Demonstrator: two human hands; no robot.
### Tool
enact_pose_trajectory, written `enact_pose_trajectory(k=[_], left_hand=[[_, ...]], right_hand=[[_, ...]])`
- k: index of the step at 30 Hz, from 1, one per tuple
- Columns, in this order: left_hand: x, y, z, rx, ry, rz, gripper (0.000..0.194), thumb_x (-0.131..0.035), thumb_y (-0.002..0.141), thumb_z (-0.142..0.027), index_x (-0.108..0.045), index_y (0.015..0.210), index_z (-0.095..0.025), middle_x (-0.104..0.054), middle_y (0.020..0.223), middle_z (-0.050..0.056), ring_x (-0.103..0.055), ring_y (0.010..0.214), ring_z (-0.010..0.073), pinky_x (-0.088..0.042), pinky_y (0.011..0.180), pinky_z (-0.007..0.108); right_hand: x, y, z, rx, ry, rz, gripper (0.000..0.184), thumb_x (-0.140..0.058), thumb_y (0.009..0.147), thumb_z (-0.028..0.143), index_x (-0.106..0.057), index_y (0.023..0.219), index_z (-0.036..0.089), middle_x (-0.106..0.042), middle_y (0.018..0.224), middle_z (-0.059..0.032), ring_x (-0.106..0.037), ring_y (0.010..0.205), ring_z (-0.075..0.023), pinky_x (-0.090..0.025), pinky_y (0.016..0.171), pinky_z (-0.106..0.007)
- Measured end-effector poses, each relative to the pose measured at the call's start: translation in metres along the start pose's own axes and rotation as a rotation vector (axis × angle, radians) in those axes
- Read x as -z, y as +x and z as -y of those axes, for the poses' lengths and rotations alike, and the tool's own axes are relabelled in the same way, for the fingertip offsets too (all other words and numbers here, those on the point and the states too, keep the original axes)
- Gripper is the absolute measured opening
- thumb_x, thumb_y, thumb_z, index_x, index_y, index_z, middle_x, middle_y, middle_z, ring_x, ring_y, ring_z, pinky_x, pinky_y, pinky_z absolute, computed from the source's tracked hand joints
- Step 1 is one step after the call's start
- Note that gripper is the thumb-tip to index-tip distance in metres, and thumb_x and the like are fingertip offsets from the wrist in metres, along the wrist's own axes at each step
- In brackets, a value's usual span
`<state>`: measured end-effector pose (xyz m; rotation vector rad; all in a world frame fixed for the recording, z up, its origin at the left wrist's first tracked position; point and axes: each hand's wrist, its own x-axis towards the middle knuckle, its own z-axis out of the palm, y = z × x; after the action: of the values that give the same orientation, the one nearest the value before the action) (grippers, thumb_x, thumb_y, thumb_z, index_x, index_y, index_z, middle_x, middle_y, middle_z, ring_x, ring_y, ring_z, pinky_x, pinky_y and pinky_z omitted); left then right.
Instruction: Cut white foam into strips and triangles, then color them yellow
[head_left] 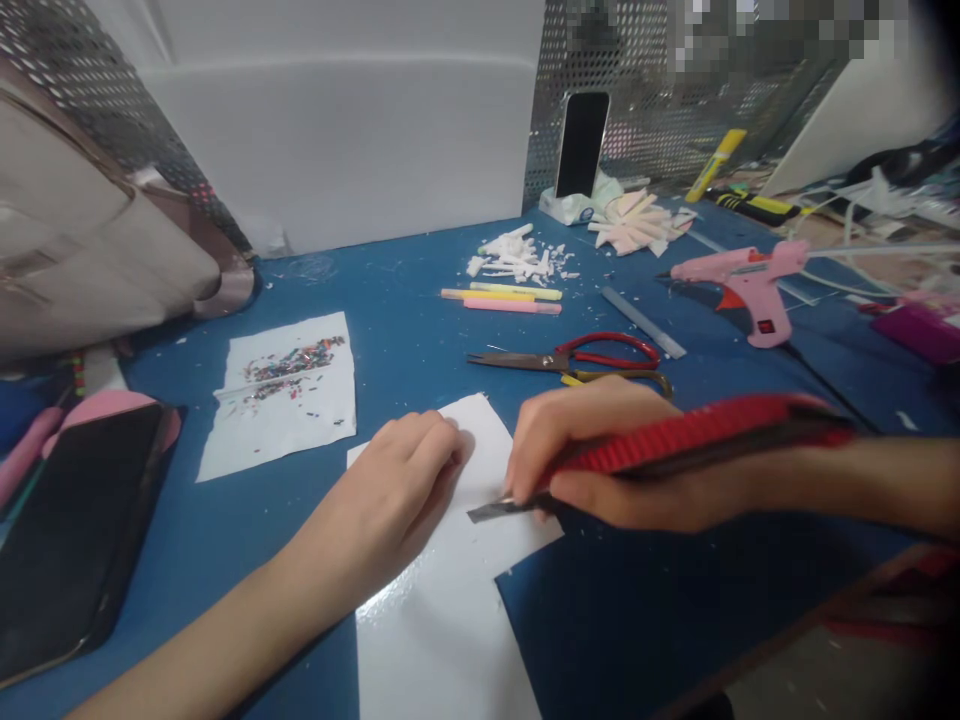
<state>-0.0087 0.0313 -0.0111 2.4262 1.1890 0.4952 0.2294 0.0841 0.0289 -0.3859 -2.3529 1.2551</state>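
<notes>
My right hand [600,455] is closed around a red utility knife [705,430]. The knife's blade [491,508] points left, low over a glossy white sheet [450,640], and whether it touches I cannot tell. On the same sheet rests my left hand [409,470], its fingers curled together just left of the blade. Anything in those fingers is hidden from me. Beyond my right hand lie scissors [525,360] with red handles, the blades pointing left.
A paper [300,430] with small coloured bits lies left, near a dark phone [82,530]. Behind are markers [517,300], white scraps [517,255], a translucent stick [641,322] and a pink glue gun [765,285]. Another phone [583,145] stands upright at the back.
</notes>
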Motion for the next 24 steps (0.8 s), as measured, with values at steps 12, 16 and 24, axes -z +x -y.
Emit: enact_pose_trajectory(k=[12, 16, 24], left_hand=[[0.057, -0.028, 0.006, -0.101, 0.037, 0.347, 0.064, -0.061, 0.082, -0.020, -0.036, 0.139, -0.033, -0.052, 0.134, 0.005, -0.056, 0.116, 0.0208, -0.054, 0.086, 0.029], [0.058, -0.045, 0.002, -0.163, 0.176, 0.290, 0.097, -0.079, 0.057, -0.016, -0.038, 0.142, -0.038, -0.043, 0.148, 0.007, -0.046, 0.130, 0.0370, -0.049, 0.097, 0.053], [0.016, -0.050, -0.009, -0.352, 0.372, 0.159, 0.063, -0.056, 0.085, -0.058, -0.042, 0.141, -0.032, -0.036, 0.154, 0.007, -0.031, 0.143, 0.0284, -0.038, 0.110, 0.049]], right_hand=[[-0.023, -0.017, 0.017, 0.132, -0.191, -0.155, 0.018, -0.055, 0.079, 0.010, -0.063, 0.095, 0.016, -0.065, 0.089, -0.0060, -0.062, 0.084, -0.0132, -0.050, 0.076, -0.024], [-0.010, -0.029, 0.020, 0.041, -0.237, -0.262, 0.015, -0.057, 0.083, 0.016, -0.062, 0.096, 0.018, -0.065, 0.092, -0.0056, -0.062, 0.088, -0.0169, -0.050, 0.082, -0.029], [-0.016, -0.056, 0.029, -0.031, -0.274, -0.378, 0.021, -0.060, 0.080, 0.019, -0.061, 0.101, 0.019, -0.064, 0.096, -0.0066, -0.062, 0.093, -0.0189, -0.051, 0.082, -0.029]])
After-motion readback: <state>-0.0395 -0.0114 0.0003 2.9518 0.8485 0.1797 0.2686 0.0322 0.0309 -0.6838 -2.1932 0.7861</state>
